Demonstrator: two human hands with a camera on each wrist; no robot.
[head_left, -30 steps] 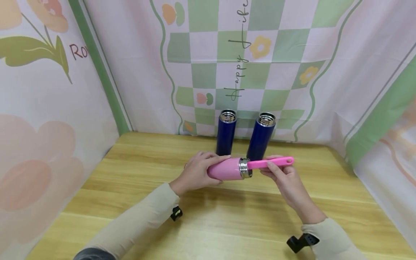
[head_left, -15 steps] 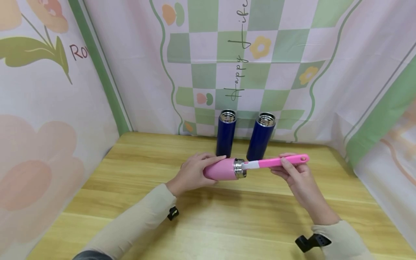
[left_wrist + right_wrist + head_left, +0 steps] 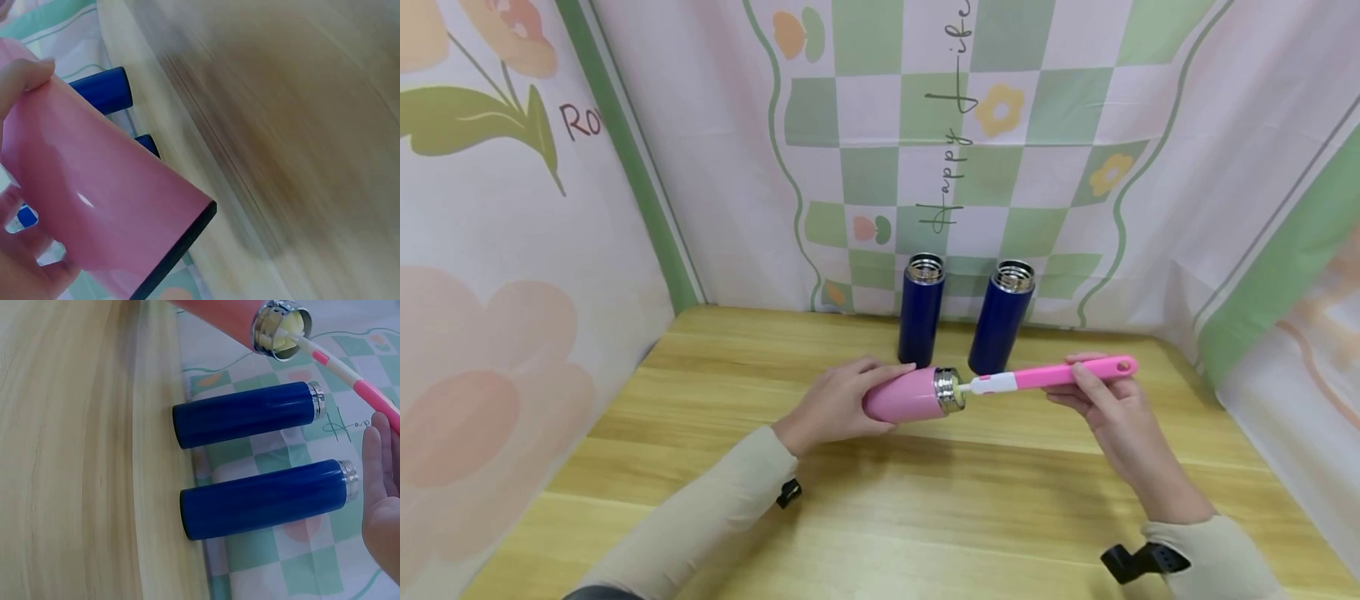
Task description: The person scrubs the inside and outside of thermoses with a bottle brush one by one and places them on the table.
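My left hand (image 3: 838, 402) grips a pink thermos bottle (image 3: 904, 396) round its body, tipped on its side above the table with its steel mouth to the right. In the left wrist view, fingers and thumb wrap the pink bottle (image 3: 100, 169), whose dark base shows. My right hand (image 3: 1112, 421) pinches the pink handle of a bottle brush (image 3: 1045, 377). The brush's white neck comes out of the bottle mouth. A pale yellow sponge head (image 3: 289, 330) shows just inside the steel rim in the right wrist view; the rest of it is hidden.
Two navy blue bottles, a left one (image 3: 921, 312) and a right one (image 3: 1002, 317), stand uncapped at the back of the wooden table (image 3: 925, 517). Behind them hangs a checked curtain (image 3: 940, 108). Both bottles stand close beyond the pink one.
My right hand has drawn the brush to the right, so its white neck and some of its yellow head now show. My left hand and the pink bottle have shifted slightly left.
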